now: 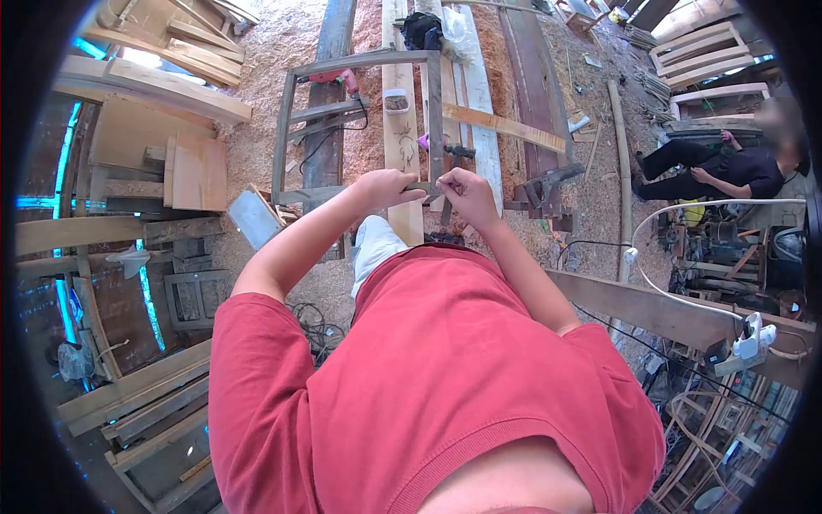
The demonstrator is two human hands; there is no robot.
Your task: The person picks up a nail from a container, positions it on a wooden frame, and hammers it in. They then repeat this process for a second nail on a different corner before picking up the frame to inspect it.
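Note:
A rectangular wooden frame lies across the boards in front of me, its near right corner between my two hands. My left hand is at the near rail, thumb and fingers closed about the wood beside that corner. Just right of the corner, my right hand is closed in a pinch; whatever its fingertips hold is too small to make out. Inside the frame are a red power drill with a dark cord and a small clear tub of small dark pieces. A purple-and-black tool lies by the frame's right side.
Sawdust and shavings cover the floor around the long planks. A dark bag lies at the far end. To the right, a person in dark clothes sits near stacked frames. A power strip with white cables hangs on a beam.

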